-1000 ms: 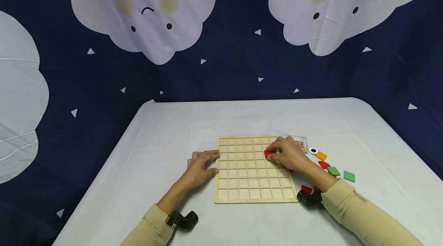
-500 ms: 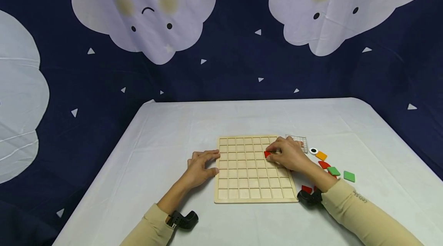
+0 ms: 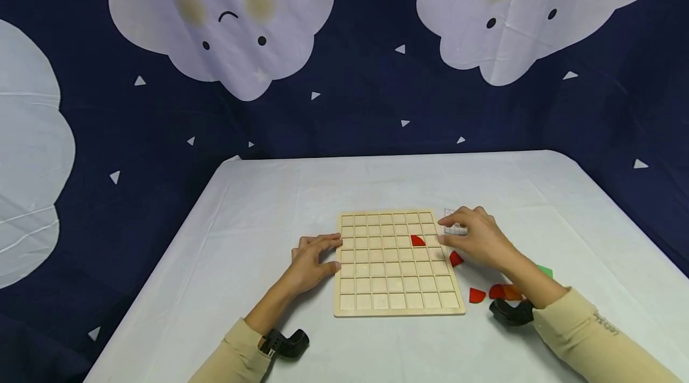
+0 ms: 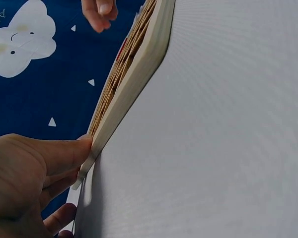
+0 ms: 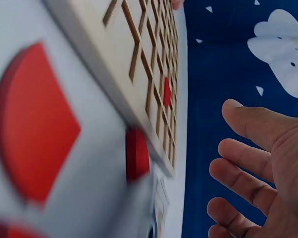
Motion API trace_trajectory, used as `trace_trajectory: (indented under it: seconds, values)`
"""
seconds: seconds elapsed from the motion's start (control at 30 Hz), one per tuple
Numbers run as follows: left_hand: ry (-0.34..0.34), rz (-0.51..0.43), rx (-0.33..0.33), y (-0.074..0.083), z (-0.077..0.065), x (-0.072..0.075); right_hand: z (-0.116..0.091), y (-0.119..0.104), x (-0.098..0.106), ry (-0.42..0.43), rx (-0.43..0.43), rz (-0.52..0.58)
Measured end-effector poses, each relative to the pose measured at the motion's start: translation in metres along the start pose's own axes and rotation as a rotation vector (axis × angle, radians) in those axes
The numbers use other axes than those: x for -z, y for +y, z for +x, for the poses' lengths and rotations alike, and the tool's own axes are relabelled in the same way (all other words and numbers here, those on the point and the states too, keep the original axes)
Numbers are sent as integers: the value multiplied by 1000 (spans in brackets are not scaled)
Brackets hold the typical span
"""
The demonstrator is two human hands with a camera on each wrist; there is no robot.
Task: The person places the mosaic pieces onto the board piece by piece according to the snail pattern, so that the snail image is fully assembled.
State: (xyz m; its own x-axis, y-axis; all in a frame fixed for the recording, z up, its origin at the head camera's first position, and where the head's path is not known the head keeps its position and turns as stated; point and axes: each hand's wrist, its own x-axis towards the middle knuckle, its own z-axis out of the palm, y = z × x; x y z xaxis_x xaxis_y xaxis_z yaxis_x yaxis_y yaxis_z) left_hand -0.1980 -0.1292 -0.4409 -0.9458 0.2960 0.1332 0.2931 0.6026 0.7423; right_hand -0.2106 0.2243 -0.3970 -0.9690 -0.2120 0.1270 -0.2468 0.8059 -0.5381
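Air is all that the right hand (image 3: 481, 236) holds: its thumb and bent fingers stand well apart, raised over the right margin of the grid board (image 3: 380, 300), with nothing between the tips. One red quarter piece (image 3: 417, 240) sits in a cell of the board, to the left of those tips, toward the left edge of the tabletop (image 3: 280, 191). A second, loose red piece (image 3: 456, 258) lies outside the board, just beside its right side; it is on the near side of the thumb, away from the tabletop's far edge. The right hand is much the nearer to both; the left hand (image 3: 308, 260) touches the board's left side with thumb and forefinger, fingers fairly straight, gripping no piece.

The seated piece has its square corner toward the tabletop's near left and its curve toward the far right corner; as broad as it is long, it has no clear long axis. How the loose one points I cannot tell for sure. The board is about square, its near and far sides roughly parallel to the tabletop's far edge.

Toward the tabletop's right edge lie another red piece (image 3: 476, 295), a green piece (image 3: 546, 270) partly hidden by the arm, and a printed card (image 3: 454, 230) behind the right hand.
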Motion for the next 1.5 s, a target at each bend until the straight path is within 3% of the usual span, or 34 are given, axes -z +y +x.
trace_trajectory:
  seconds: [0.2, 0.43, 0.67, 0.93, 1.17, 1.5]
  values:
    - [6, 5, -7, 0, 0, 1, -18, 14, 20, 33, -54, -22]
    - [7, 15, -2, -2, 1, 2, -37, 27, 27, 13, -103, -54]
    - [11, 1, 10, -2, 2, 2, -63, 28, 19, 15, -76, -81]
    - [5, -11, 10, -1, 1, 1, -87, 21, 5, 33, 20, -134]
    - [9, -8, 17, -1, 1, 1, -95, 19, -4, 39, 10, -149]
    - [7, 7, -5, -4, -1, -1, -99, 23, -16, 126, 77, -177]
